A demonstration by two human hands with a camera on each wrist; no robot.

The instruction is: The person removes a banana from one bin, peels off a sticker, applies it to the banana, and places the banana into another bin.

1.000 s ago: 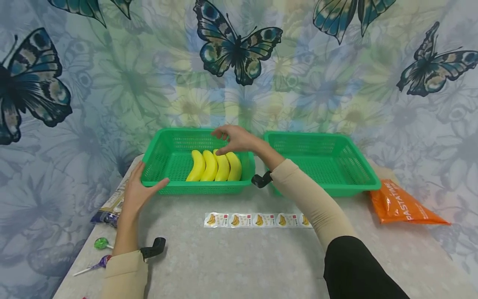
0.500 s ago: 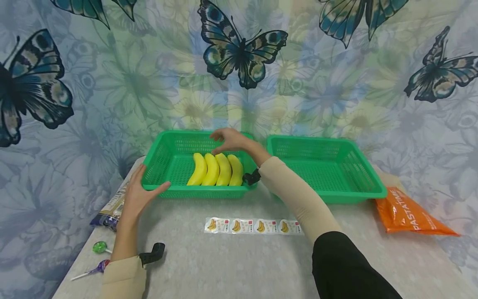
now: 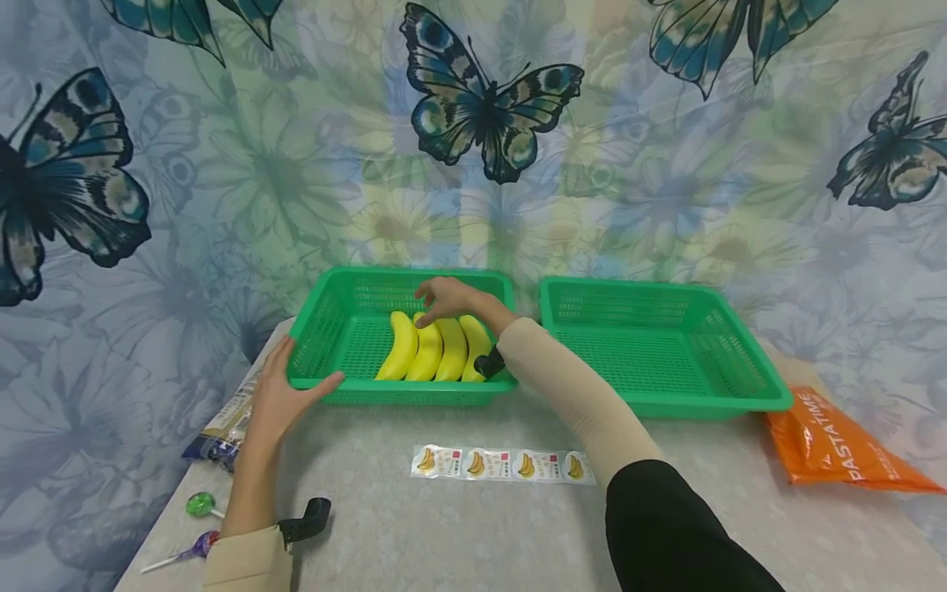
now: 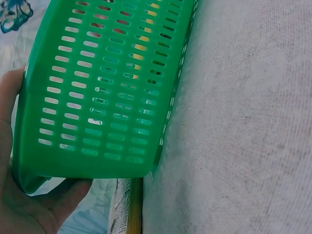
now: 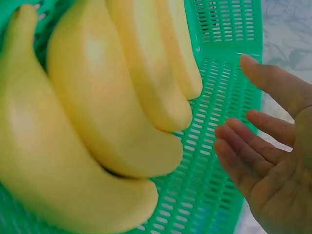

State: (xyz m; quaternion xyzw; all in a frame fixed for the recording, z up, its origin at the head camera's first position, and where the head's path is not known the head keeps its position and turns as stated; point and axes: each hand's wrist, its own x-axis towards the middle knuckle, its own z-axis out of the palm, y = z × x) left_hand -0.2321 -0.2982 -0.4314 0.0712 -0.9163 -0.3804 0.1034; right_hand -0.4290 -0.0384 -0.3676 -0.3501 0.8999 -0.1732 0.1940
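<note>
Several yellow bananas (image 3: 429, 349) lie side by side in the left green basket (image 3: 348, 395), toward its right half. My left hand (image 3: 279, 403) holds this basket's near left corner, its thumb over the front rim and its fingers along the side; the left wrist view shows the slotted basket wall (image 4: 97, 168) beside that hand (image 4: 34, 204). Over the far ends of the bananas hovers my right hand (image 3: 453, 298), fingers spread and loosely bent, holding nothing. In the right wrist view a gap separates this hand (image 5: 273, 161) from the banana tips (image 5: 165, 156).
A second green basket (image 3: 666, 403) stands to the right, with an orange pasta packet (image 3: 843, 440) beside it. A strip of banana stickers (image 3: 503, 464) lies in front. Lollipops (image 3: 200, 504) and a shiny packet (image 3: 222, 423) lie on the table's left side.
My right hand has come down and nearer, from by the basket's far rim to over the bananas. My left hand stays at the corner. The whole head view has shifted slightly.
</note>
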